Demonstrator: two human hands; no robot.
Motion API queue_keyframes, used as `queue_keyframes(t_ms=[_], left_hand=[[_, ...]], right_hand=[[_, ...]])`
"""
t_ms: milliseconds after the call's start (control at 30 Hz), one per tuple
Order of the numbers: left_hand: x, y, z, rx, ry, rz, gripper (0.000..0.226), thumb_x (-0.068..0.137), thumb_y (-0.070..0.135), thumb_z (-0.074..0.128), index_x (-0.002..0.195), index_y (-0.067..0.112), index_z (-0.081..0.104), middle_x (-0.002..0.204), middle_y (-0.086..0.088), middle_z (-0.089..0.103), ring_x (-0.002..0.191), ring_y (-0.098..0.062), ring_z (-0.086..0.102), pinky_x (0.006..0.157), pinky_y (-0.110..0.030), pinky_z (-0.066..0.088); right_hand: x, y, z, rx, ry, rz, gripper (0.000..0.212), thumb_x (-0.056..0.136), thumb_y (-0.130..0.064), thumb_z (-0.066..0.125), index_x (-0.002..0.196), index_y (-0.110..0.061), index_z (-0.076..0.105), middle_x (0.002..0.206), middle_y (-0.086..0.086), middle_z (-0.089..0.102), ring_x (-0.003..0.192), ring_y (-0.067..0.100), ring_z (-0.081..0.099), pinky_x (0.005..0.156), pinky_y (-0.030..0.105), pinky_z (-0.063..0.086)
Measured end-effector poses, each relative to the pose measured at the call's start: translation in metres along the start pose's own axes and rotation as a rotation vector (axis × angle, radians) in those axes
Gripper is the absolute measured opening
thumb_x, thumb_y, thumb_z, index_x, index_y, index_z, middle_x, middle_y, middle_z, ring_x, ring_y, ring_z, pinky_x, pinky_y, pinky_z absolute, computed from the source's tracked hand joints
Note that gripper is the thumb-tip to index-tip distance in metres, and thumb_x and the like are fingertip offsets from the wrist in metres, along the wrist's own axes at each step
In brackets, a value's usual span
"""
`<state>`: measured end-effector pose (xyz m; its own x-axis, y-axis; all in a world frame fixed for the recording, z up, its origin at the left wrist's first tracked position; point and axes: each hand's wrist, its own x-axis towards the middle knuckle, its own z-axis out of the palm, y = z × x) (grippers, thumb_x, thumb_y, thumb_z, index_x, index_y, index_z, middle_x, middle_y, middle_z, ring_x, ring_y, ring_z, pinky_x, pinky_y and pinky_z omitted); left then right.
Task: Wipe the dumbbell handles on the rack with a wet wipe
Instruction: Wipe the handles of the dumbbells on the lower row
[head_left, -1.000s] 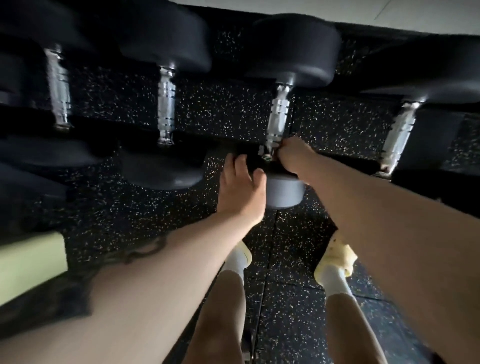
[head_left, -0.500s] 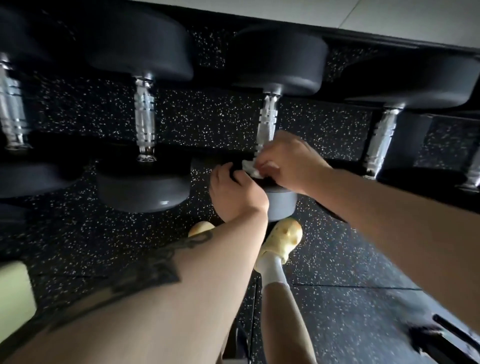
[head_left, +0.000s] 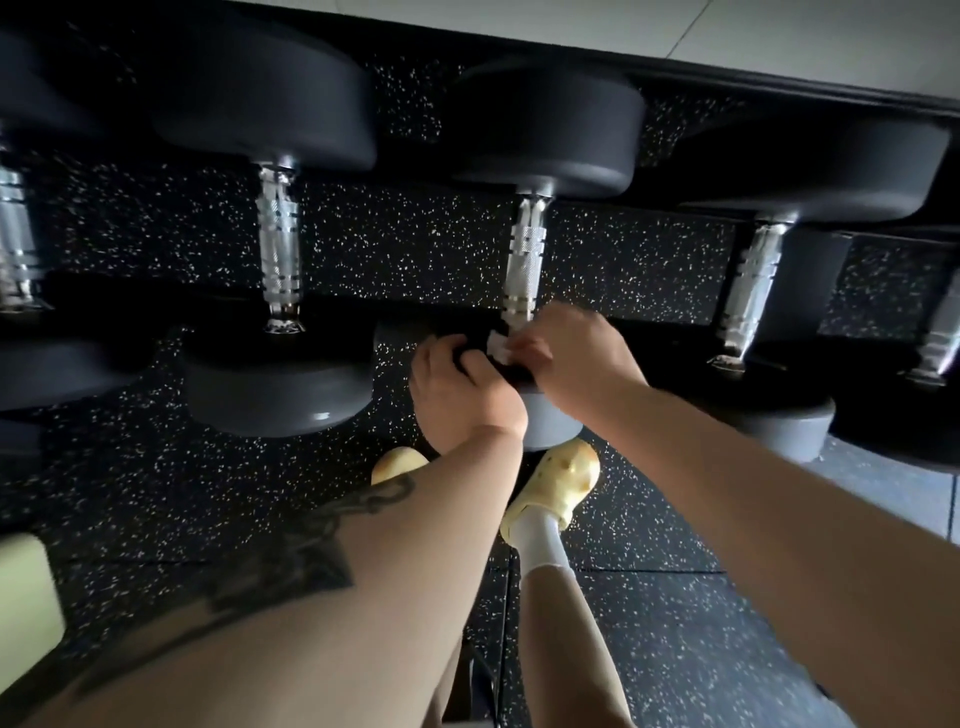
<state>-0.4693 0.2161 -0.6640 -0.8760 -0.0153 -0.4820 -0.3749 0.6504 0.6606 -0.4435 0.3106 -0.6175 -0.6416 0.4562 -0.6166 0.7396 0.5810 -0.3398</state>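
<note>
Both hands meet at frame centre: the left hand (head_left: 462, 389) now curls over the near dumbbell head (head_left: 550, 421), while the right hand (head_left: 566, 353) pinches the wet wipe (head_left: 497, 347), drawn back off the chrome handle (head_left: 524, 265), perhaps to refold.

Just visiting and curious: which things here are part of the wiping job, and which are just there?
Part of the job:
wet wipe
chrome handle
right hand
left hand
neighbouring dumbbell handles

Just there:
yellow shoes
speckled floor
</note>
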Motion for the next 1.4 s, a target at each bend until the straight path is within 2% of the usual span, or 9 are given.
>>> queue_keyframes(t_ms=[233, 367, 467, 600, 700, 933, 1133, 1300, 1400], left_hand=[[0.000, -0.007, 0.004, 0.026, 0.028, 0.038, 0.052, 0.073, 0.035, 0.029, 0.104, 0.019, 0.068, 0.127, 0.003, 0.057, 0.113, -0.021, 0.050, 0.093, -0.042, 0.044], [0.001, -0.008, 0.006, 0.034, 0.029, 0.019, 0.048, 0.073, 0.031, 0.033, 0.104, 0.020, 0.068, 0.128, 0.005, 0.057, 0.115, -0.020, 0.049, 0.094, -0.039, 0.043], [0.001, -0.008, 0.007, 0.029, 0.044, 0.032, 0.047, 0.072, 0.030, 0.034, 0.103, 0.020, 0.068, 0.128, 0.005, 0.057, 0.115, -0.020, 0.049, 0.093, -0.036, 0.042], [0.000, -0.007, 0.007, 0.026, 0.043, 0.026, 0.047, 0.073, 0.030, 0.034, 0.103, 0.021, 0.068, 0.129, 0.007, 0.056, 0.115, -0.017, 0.048, 0.092, -0.030, 0.040], [-0.001, -0.006, 0.007, 0.017, 0.043, 0.021, 0.048, 0.073, 0.030, 0.034, 0.104, 0.021, 0.069, 0.130, 0.006, 0.056, 0.115, -0.017, 0.048, 0.092, -0.029, 0.039], [0.001, -0.006, 0.006, 0.014, 0.057, 0.057, 0.055, 0.069, 0.036, 0.030, 0.102, 0.015, 0.069, 0.128, -0.001, 0.059, 0.114, -0.022, 0.051, 0.094, -0.029, 0.038], [0.002, -0.008, 0.007, 0.010, 0.058, 0.031, 0.046, 0.072, 0.029, 0.036, 0.101, 0.018, 0.070, 0.129, 0.001, 0.058, 0.116, -0.021, 0.050, 0.095, -0.035, 0.041], [0.001, -0.006, 0.007, 0.023, 0.087, 0.065, 0.060, 0.067, 0.041, 0.029, 0.102, 0.017, 0.070, 0.128, 0.000, 0.059, 0.114, -0.022, 0.051, 0.092, -0.032, 0.041], [0.001, -0.007, 0.008, 0.016, 0.073, 0.043, 0.053, 0.070, 0.036, 0.032, 0.102, 0.018, 0.070, 0.129, 0.002, 0.059, 0.116, -0.020, 0.050, 0.089, -0.028, 0.038]], right_hand=[[0.023, 0.019, 0.012, 0.523, 0.048, 0.419, 0.016, 0.088, -0.021, 0.061, 0.096, -0.030, 0.071, 0.093, 0.003, 0.065, 0.076, 0.017, 0.059, 0.061, 0.023, 0.048], [0.037, 0.018, 0.011, 0.484, -0.058, 0.401, 0.015, 0.087, -0.016, 0.061, 0.090, -0.025, 0.072, 0.098, 0.008, 0.070, 0.090, 0.026, 0.064, 0.079, 0.034, 0.055], [0.017, 0.024, -0.011, 0.433, -0.109, 0.243, 0.009, 0.081, -0.022, 0.072, 0.084, -0.029, 0.070, 0.092, -0.003, 0.069, 0.078, 0.013, 0.062, 0.062, 0.021, 0.051], [0.016, 0.015, -0.041, 0.319, 0.376, -0.018, 0.012, 0.085, -0.021, 0.067, 0.094, -0.025, 0.074, 0.096, -0.010, 0.068, 0.079, 0.006, 0.060, 0.059, 0.002, 0.038], [0.038, 0.006, -0.035, 0.224, 0.593, -0.143, 0.016, 0.082, -0.021, 0.068, 0.097, -0.021, 0.074, 0.104, 0.000, 0.067, 0.089, 0.019, 0.063, 0.076, 0.024, 0.045], [0.026, 0.011, 0.006, 0.047, 0.336, -0.364, 0.011, 0.083, -0.011, 0.067, 0.090, -0.013, 0.076, 0.107, 0.001, 0.064, 0.079, 0.025, 0.066, 0.069, 0.036, 0.056], [0.033, 0.008, -0.001, 0.152, 0.573, -0.311, 0.015, 0.085, -0.017, 0.065, 0.096, -0.016, 0.075, 0.099, 0.007, 0.062, 0.068, 0.030, 0.063, 0.058, 0.039, 0.055], [0.022, 0.007, 0.007, 0.038, 0.111, -0.133, 0.017, 0.087, -0.022, 0.063, 0.100, -0.030, 0.070, 0.102, -0.008, 0.057, 0.085, 0.018, 0.061, 0.066, 0.028, 0.049], [0.030, 0.008, -0.016, -0.077, 0.187, -0.166, 0.020, 0.087, -0.012, 0.060, 0.094, -0.028, 0.070, 0.104, -0.007, 0.057, 0.084, 0.018, 0.058, 0.072, 0.032, 0.050]])
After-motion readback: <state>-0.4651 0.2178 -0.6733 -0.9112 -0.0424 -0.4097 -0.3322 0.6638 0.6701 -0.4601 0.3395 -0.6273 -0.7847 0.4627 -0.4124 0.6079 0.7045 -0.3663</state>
